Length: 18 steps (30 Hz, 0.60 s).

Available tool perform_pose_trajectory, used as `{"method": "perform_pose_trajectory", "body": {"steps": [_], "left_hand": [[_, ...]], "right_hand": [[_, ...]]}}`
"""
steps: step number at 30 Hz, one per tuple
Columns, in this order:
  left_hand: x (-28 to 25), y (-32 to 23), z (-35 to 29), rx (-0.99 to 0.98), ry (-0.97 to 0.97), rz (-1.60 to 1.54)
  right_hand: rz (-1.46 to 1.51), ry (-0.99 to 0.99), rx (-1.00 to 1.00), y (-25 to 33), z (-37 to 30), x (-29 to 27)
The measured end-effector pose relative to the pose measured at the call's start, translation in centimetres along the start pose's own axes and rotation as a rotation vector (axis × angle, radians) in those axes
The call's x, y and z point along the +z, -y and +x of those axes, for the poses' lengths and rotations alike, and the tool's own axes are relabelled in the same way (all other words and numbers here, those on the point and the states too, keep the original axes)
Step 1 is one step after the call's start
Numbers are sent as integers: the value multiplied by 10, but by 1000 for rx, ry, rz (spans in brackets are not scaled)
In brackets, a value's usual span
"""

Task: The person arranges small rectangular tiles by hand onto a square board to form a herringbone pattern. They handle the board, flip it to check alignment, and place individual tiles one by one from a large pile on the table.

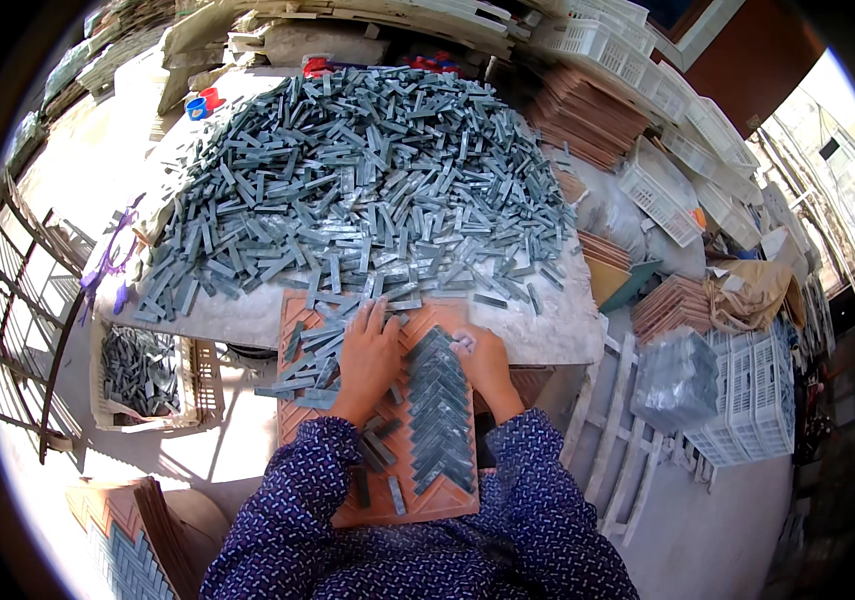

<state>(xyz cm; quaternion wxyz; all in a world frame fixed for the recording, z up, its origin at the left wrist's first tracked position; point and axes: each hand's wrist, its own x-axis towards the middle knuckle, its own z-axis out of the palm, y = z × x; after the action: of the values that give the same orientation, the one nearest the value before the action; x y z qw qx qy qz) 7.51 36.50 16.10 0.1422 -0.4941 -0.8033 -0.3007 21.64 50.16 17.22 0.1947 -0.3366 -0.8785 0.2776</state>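
An orange mould tray (360, 513) with zigzag ridges lies in front of me, its far end at the table edge. Down its right side runs a herringbone of dark grey-green stone strips (441, 425). More strips (316, 362) lie loose on its left part, and a few sit near its lower end. My left hand (370, 358) is over the loose strips, fingers stretched toward the pile and slightly apart. At the herringbone's upper right edge, my right hand (486, 362) has its fingers drawn together; what they pinch, if anything, is hidden.
A large heap of stone strips (378, 170) covers much of the dusty white table (548, 335). Below left stands a crate (188, 385) of strips; lower left, stacked trays (153, 530). To the right are a pallet (613, 440), white crates (753, 395) and a plastic-wrapped bundle (678, 378).
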Motion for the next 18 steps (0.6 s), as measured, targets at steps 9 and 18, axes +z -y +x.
{"method": "perform_pose_trajectory", "body": {"steps": [9,18], "left_hand": [[2,1,1,-9,4,-3],[2,0,1,-79,-29,-88]], "right_hand": [[47,150,17,12,30,-10],[-45,-111,-307,45,44,37]]}}
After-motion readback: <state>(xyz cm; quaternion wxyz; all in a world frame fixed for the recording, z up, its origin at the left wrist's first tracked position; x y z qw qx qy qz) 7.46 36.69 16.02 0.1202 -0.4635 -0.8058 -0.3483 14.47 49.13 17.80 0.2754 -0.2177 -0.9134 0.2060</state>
